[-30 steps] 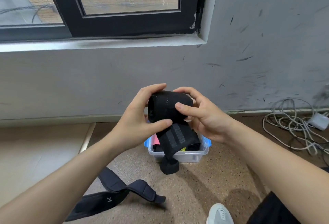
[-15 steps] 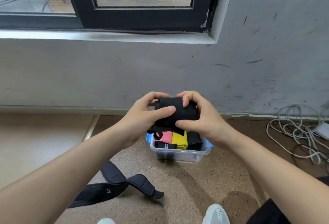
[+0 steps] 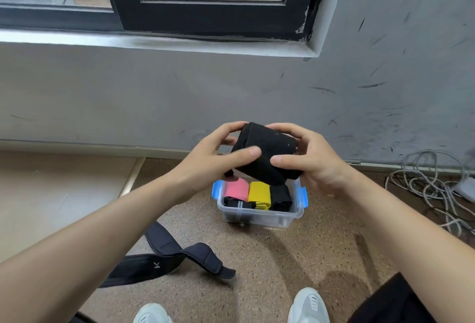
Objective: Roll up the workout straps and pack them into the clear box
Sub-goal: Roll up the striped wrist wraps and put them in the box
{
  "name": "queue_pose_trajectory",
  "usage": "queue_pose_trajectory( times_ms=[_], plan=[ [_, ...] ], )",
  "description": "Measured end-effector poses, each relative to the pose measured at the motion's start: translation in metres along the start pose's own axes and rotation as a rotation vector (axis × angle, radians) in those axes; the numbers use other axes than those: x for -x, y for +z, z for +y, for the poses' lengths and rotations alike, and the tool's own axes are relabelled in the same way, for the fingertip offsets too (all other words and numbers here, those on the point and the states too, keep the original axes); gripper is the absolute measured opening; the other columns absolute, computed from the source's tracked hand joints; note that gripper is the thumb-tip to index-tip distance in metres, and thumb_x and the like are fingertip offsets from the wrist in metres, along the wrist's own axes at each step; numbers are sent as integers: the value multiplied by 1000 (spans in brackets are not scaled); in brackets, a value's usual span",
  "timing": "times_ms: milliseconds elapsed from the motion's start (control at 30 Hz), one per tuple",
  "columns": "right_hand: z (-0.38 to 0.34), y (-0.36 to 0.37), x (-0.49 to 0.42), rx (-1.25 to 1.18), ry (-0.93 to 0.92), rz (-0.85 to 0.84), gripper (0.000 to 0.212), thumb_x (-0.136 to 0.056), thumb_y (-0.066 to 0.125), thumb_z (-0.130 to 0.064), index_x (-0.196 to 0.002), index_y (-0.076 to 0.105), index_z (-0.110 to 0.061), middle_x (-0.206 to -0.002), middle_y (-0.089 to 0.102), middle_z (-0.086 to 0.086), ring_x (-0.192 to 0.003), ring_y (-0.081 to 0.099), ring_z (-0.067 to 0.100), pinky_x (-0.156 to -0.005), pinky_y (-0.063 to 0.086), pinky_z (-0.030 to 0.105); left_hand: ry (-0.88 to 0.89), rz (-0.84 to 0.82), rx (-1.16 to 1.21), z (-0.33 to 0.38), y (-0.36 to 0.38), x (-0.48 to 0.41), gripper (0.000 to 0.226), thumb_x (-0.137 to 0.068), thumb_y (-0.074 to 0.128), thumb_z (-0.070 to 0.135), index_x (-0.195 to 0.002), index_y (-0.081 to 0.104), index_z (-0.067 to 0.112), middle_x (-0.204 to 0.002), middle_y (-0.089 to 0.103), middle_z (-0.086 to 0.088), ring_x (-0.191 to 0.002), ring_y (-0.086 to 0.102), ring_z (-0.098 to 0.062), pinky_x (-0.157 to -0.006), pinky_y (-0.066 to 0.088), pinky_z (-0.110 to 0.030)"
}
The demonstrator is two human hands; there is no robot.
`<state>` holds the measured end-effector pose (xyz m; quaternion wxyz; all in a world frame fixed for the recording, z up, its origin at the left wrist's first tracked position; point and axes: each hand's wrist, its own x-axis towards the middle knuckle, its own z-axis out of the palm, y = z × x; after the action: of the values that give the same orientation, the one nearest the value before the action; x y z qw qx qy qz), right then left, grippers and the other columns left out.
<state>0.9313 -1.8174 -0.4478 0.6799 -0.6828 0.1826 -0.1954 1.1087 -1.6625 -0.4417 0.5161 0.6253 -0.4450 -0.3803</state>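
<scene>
Can't see the far side of the clear plastic box with blue latches [image 3: 257,216], because the rolled-up black fabric strap [image 3: 264,153] is held in the air right above it and covers that part. So no telling how full the back is. What does show inside is a pink roll [image 3: 235,189], a yellow roll [image 3: 259,193] and a black roll [image 3: 281,198] side by side. There's also a small black piece with a grey stripe in front of the pink one, too small to make out.

A bit of black pokes out under the left palm. I can't tell if that's a loose end or just the edge of the roll.

The white shoes [image 3: 308,304] are cut off at the bottom edge, and the tangle of white cables [image 3: 424,189] runs off the right edge. A second black padded strap [image 3: 180,253] lying on the speckled brown floor disappears under the left forearm.

Hands: the left hand [image 3: 205,166] grips the left end of the roll, thumb pressed flat across the front and fingers curled over the top. The fingertips are mostly hidden behind the fabric. The right hand [image 3: 316,160] does the same at the right end — thumb on the front, fingers wrapped over the top. The two thumb tips are near each other on the front but not touching.

The roll sits tilted between the hands. The box is on the floor close to the grey wall, between the two forearms.
</scene>
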Motion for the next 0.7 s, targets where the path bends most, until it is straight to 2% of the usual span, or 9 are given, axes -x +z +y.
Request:
queue_pose_trajectory(
  times_ms=[67,100,200,267,400,567,633,700],
  plan=[
    [1,1,1,124,-38,21,58,-70,81,-6,-124,66,-23,-118,68,12,-104,70,28,-91,58,54,-88,6,47,-4,-1,-2,58,-79,75,47,-134,61,35,-112,73,-2,-102,75,-19,-85,63,-42],
    [2,0,2,192,-47,13,59,-70,82,-7,-124,66,-26,-119,68,7,-104,71,26,-88,61,49,-106,6,61,-6,-1,-3,57,-79,77,45,-133,62,33,-110,73,-5,-101,76,-19,-84,63,-39],
    [5,2,1,326,-71,-42,64,-72,85,-3,-126,63,-28,-120,66,1,-104,70,21,-85,62,42,-103,-8,50,-16,-2,-8,51,-81,85,30,-128,66,27,-115,71,-9,-102,74,-17,-71,57,-20],
    [11,3,-2,405,-74,-49,65,-71,86,1,-125,62,-27,-117,67,0,-105,69,16,-86,61,38,-119,-19,-9,-24,-2,-13,48,-79,89,20,-122,68,24,-116,71,-8,-104,72,-17,-68,54,-17],
    [34,-2,-10,555,-60,-52,65,-67,90,-6,-122,62,-28,-115,67,-6,-103,67,12,-87,58,29,-139,-72,-140,-50,-4,-29,59,-60,93,33,-113,67,29,-116,71,-10,-105,72,-19,-84,59,-30],
    [68,-26,-32,636,94,-79,57,-72,89,-21,-123,64,-31,-118,68,-9,-106,65,8,-86,56,22,-116,-43,-247,-90,-3,-57,54,-63,91,38,-111,67,33,-114,70,-2,-112,65,-17,-92,56,-36],
    [90,-48,-41,710,178,-90,51,-73,89,-25,-119,67,-30,-115,69,-6,-105,65,9,-89,56,27,-116,-30,-270,-110,1,-67,52,-68,91,36,-112,65,31,-118,68,0,-116,61,-14,-91,54,-34],
    [118,-70,-45,767,285,-40,45,-75,87,-29,-117,69,-27,-114,70,-3,-103,65,13,-95,55,35,-124,-7,-290,-136,5,-75,56,-64,89,46,-113,64,34,-120,67,5,-117,60,-13,-94,53,-38]
  ],
)
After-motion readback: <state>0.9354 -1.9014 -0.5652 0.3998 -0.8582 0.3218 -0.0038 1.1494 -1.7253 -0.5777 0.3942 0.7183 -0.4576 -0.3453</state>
